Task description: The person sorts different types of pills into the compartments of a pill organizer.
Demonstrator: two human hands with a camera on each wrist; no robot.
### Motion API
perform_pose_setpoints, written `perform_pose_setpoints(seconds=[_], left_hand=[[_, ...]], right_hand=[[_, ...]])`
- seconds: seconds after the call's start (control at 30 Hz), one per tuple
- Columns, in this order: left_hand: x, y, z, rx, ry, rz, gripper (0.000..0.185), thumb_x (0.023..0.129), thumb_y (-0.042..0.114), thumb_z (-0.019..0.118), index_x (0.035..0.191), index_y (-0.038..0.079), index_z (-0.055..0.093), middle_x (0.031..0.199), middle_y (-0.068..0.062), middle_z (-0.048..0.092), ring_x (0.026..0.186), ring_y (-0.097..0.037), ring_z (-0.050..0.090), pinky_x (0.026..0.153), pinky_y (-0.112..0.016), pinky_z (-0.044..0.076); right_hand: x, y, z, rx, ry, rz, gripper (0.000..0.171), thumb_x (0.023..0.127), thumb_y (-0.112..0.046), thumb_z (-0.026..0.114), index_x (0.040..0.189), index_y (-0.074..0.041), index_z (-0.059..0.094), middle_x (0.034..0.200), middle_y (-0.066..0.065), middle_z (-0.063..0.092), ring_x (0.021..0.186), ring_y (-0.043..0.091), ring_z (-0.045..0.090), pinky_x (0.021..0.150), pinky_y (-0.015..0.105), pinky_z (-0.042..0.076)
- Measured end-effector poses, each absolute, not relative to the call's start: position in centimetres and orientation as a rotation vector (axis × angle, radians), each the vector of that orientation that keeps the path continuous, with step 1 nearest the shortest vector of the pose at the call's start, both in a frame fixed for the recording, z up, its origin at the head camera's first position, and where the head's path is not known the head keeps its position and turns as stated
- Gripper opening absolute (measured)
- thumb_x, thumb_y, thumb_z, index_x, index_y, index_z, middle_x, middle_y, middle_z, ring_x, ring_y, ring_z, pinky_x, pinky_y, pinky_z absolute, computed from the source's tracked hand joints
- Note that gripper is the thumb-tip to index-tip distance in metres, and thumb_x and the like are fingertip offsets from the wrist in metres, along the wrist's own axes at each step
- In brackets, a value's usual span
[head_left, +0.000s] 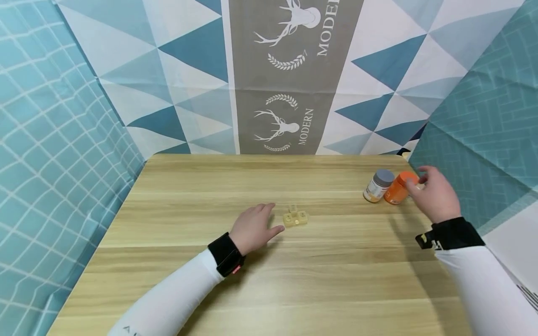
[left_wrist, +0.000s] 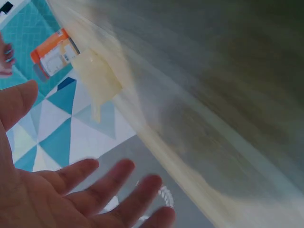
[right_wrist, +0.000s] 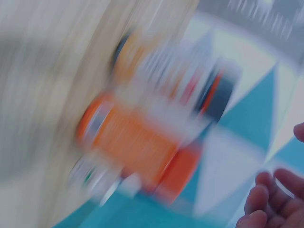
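My left hand [head_left: 252,228] is over the middle of the table with its fingers spread, holding nothing. Just right of its fingertips lies a small pale-yellow piece [head_left: 295,217] made of squarish blocks, seen from the side in the left wrist view [left_wrist: 97,76]. My right hand [head_left: 437,196] hovers by an orange bottle [head_left: 396,190] at the table's right edge, fingers loosely bent. In the right wrist view a gap shows between these fingers [right_wrist: 259,197] and the blurred orange bottle. Left of that bottle stands a white bottle with a grey cap [head_left: 375,186].
A small white item [right_wrist: 95,178] sits beside the orange bottle, blurred. The wooden table [head_left: 189,205] meets a patterned cloth [head_left: 189,70] at the back. Teal cloths hang at the left [head_left: 50,154] and right [head_left: 483,126].
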State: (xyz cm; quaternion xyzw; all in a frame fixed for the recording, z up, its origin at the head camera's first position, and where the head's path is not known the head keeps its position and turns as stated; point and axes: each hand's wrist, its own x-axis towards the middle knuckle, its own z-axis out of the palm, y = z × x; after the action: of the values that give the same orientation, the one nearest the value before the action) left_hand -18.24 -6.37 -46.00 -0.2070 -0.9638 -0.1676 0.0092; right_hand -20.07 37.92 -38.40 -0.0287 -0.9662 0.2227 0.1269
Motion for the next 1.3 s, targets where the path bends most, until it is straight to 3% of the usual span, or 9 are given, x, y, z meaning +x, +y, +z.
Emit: perform_pose_setpoints(seconds=[0.13,0.27,0.37,0.57,0.83,1.13,1.3], left_hand=[[-19.4,-4.7,-45.9,-0.719,-3.001,-0.506,0.070,0.090,0.050,0.068,0.142,0.006,0.051,0.130,-0.013,0.062,0.114,-0.029,0.062,0.091,-0.044,0.052],[-20.2,-2.9,-46.0,-0.755,-3.037,-0.478,0.066,0.088,0.048,0.072,0.138,0.007,0.055,0.123,-0.010,0.067,0.102,-0.025,0.067,0.083,-0.039,0.055],[-20.6,-1.9,-46.5,-0.768,-3.059,-0.432,0.060,0.086,0.045,0.074,0.131,0.009,0.060,0.112,-0.006,0.070,0.093,-0.020,0.068,0.075,-0.035,0.056],[-21.1,-1.4,-47.2,-0.812,-3.051,-0.369,0.025,0.085,0.028,0.077,0.101,0.011,0.067,0.083,0.002,0.069,0.069,-0.013,0.062,0.059,-0.031,0.051],[-21.9,-1.7,-46.4,-0.926,-2.994,-0.327,0.016,0.082,0.017,0.077,0.093,0.013,0.066,0.081,0.004,0.067,0.067,-0.011,0.057,0.063,-0.029,0.049],[-22.0,-2.2,-45.5,-0.907,-3.025,-0.359,0.020,0.081,0.017,0.080,0.097,0.011,0.070,0.087,0.003,0.069,0.072,-0.011,0.058,0.068,-0.029,0.050],[-22.4,-2.6,-45.6,-0.872,-3.061,-0.431,0.025,0.081,0.016,0.080,0.104,0.009,0.071,0.100,0.000,0.072,0.084,-0.013,0.064,0.079,-0.030,0.052]], right_hand=[[-19.6,32.2,-39.2,0.247,-2.857,0.566,0.038,0.100,-0.026,0.054,0.124,0.002,0.057,0.098,0.017,0.063,0.073,0.025,0.057,0.062,0.039,0.044],[-20.0,26.2,-41.3,0.448,-3.005,0.546,0.041,0.099,-0.028,0.058,0.131,-0.002,0.055,0.098,0.011,0.064,0.070,0.018,0.057,0.062,0.036,0.047],[-20.6,22.8,-43.0,0.559,-3.047,0.497,0.048,0.097,-0.028,0.061,0.136,-0.001,0.052,0.107,0.014,0.065,0.084,0.022,0.063,0.073,0.041,0.051],[-21.7,18.7,-45.4,0.727,-3.022,0.433,0.048,0.096,-0.024,0.063,0.135,0.003,0.053,0.121,0.019,0.063,0.110,0.031,0.062,0.093,0.046,0.049],[-23.2,16.9,-46.4,0.894,-2.989,0.404,0.036,0.102,-0.019,0.054,0.129,0.003,0.060,0.114,0.014,0.065,0.106,0.027,0.063,0.093,0.043,0.049],[-24.0,17.0,-45.7,0.969,-2.926,0.604,0.014,0.101,-0.019,0.058,0.102,-0.010,0.070,0.089,-0.003,0.065,0.080,0.012,0.058,0.076,0.035,0.049],[-23.8,16.9,-45.4,1.055,-2.976,0.696,0.009,0.100,-0.018,0.060,0.101,-0.012,0.066,0.093,-0.004,0.067,0.089,0.013,0.064,0.079,0.034,0.051]])
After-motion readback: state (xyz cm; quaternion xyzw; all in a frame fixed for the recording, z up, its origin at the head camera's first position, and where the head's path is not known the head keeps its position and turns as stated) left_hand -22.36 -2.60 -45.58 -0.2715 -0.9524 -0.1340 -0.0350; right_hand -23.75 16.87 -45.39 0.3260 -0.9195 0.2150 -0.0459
